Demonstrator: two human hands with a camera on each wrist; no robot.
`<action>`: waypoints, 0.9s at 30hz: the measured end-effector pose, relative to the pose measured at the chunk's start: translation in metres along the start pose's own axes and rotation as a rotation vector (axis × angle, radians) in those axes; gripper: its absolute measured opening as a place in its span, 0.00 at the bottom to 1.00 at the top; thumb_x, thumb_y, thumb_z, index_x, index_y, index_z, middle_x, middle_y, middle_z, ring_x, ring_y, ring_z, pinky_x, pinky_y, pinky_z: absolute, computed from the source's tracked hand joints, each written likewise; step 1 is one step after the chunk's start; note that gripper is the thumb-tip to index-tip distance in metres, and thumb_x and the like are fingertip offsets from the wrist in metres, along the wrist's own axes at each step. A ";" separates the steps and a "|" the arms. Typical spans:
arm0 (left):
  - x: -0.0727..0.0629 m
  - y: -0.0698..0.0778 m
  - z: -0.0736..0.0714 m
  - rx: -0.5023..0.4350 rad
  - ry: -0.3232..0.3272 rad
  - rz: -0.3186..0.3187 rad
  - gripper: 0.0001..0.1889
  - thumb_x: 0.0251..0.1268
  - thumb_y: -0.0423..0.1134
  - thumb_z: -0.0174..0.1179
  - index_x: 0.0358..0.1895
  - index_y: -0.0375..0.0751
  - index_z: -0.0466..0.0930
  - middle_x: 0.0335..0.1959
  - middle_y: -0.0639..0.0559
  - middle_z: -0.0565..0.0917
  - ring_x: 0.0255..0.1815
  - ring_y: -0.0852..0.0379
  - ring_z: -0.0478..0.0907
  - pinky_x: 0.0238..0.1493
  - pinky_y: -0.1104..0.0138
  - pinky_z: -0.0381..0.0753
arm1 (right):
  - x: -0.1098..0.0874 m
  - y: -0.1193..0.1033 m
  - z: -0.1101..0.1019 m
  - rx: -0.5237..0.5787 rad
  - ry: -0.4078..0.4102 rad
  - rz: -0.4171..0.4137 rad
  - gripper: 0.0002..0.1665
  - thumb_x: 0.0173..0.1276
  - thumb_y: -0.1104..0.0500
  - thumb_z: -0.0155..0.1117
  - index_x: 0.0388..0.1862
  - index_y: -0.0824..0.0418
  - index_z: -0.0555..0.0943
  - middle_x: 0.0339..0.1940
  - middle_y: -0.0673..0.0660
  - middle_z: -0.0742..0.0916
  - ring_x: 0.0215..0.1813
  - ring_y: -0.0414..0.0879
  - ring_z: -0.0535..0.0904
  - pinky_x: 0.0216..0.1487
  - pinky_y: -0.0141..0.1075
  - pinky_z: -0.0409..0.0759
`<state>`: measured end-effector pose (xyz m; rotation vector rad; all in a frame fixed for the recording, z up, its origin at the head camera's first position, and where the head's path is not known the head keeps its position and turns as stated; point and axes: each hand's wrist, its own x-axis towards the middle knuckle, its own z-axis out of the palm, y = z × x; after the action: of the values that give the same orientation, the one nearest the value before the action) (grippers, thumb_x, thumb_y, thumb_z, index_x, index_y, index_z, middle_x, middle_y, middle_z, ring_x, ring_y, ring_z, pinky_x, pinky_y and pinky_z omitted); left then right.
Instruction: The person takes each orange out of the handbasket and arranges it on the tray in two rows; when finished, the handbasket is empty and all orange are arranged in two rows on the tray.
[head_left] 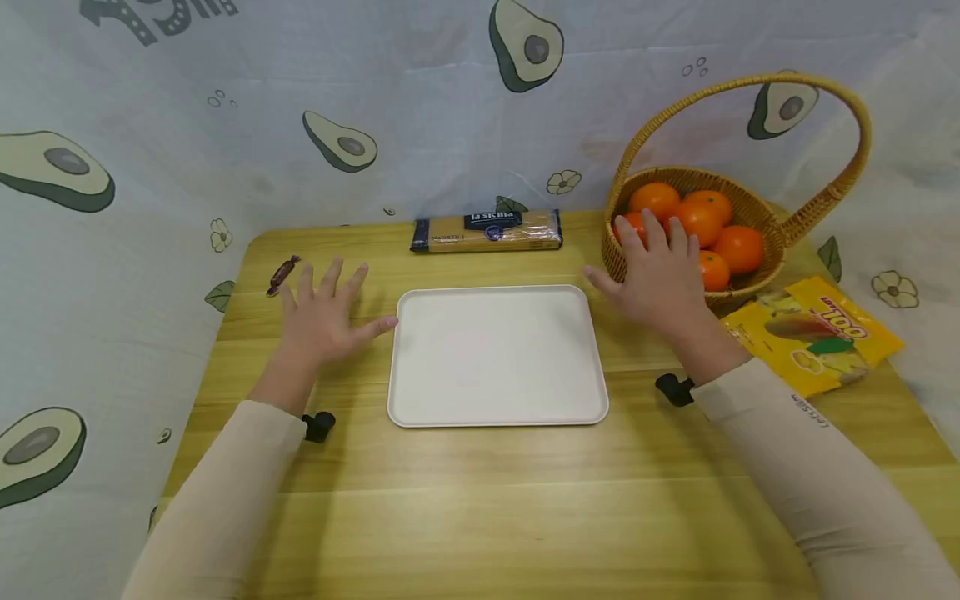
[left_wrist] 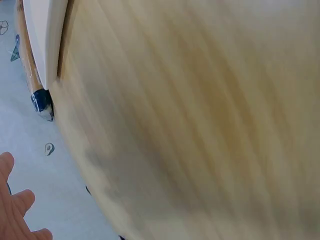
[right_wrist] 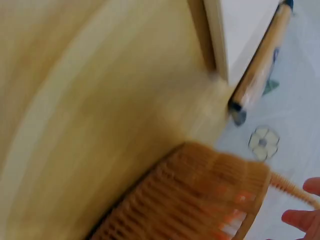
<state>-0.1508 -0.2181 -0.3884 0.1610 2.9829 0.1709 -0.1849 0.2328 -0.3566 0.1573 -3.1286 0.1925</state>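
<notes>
My left hand (head_left: pixel 318 325) hovers with fingers spread between a wrapped candy (head_left: pixel 282 275) and the left edge of a white tray (head_left: pixel 498 358). Nothing is in it. Over the near left side of a wicker basket (head_left: pixel 772 242), my right hand (head_left: pixel 660 279) has its fingers extended and holds nothing. Several orange tangerines (head_left: pixel 738 248) fill the basket, some partly hidden behind that hand. In the right wrist view, the fingers (right_wrist: pixel 300 219) show beside the basket's rim; whether they touch a tangerine I cannot tell.
A spaghetti pack (head_left: pixel 487 233) lies along the table's back edge, behind the tray. Yellow snack bags (head_left: pixel 817 333) lie at the right, partly beneath the right forearm. The basket's tall handle (head_left: pixel 750 81) arches upward. An avocado-print cloth (head_left: pixel 435 100) hangs behind the table (head_left: pixel 480 508).
</notes>
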 end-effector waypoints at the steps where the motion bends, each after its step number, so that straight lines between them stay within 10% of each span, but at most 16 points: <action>1: -0.001 0.001 0.002 -0.016 -0.008 0.002 0.55 0.58 0.86 0.40 0.84 0.61 0.42 0.86 0.41 0.42 0.83 0.24 0.36 0.72 0.24 0.35 | 0.002 0.004 -0.002 0.005 0.011 0.001 0.57 0.72 0.23 0.43 0.85 0.57 0.48 0.85 0.70 0.49 0.81 0.78 0.43 0.77 0.72 0.41; 20: -0.016 0.026 0.025 -0.397 -0.044 0.025 0.45 0.69 0.74 0.48 0.82 0.54 0.54 0.79 0.38 0.60 0.79 0.31 0.56 0.73 0.35 0.61 | 0.039 0.097 -0.015 0.140 0.039 0.163 0.58 0.72 0.26 0.45 0.84 0.64 0.46 0.82 0.76 0.53 0.79 0.78 0.51 0.72 0.73 0.56; 27: -0.019 0.027 0.036 -0.516 -0.018 -0.018 0.34 0.74 0.60 0.56 0.74 0.45 0.67 0.61 0.39 0.76 0.63 0.40 0.72 0.65 0.45 0.73 | 0.046 0.109 -0.009 0.225 0.058 0.185 0.58 0.71 0.28 0.50 0.84 0.64 0.48 0.79 0.79 0.58 0.74 0.79 0.58 0.70 0.72 0.58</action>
<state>-0.1244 -0.1898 -0.4179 0.0728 2.8058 0.9122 -0.2418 0.3368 -0.3603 -0.1369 -3.0531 0.5407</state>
